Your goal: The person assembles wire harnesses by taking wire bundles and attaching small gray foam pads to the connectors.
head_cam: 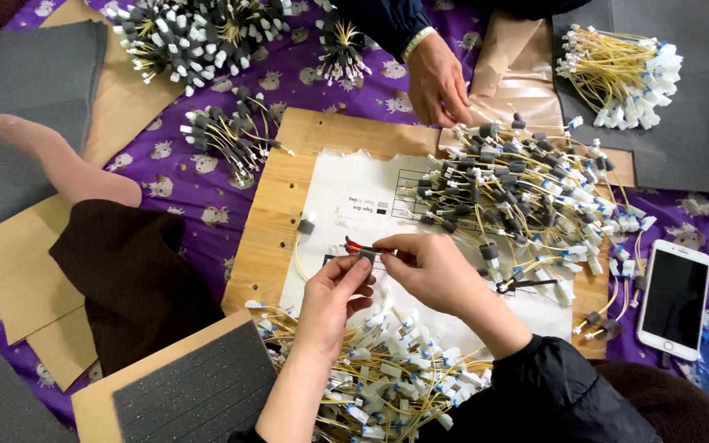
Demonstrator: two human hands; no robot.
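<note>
1. Head view: your left hand point(334, 297) reaches up from below, thumb and fingers pinching a small grey foam sleeve point(367, 256).
2. Your right hand point(424, 269) crosses from the right, fingertips nipping the red wire point(356, 246) that enters the sleeve.
3. Both meet above the white paper sheet point(346, 201) on the wooden board point(276, 226).
4. Another person's hand point(438, 82) rests curled at the finished wire pile point(519, 193).

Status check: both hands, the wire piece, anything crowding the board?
Left hand and right hand pinch one small wire piece over the wooden board. Another person's hand at the cable pile.
</note>
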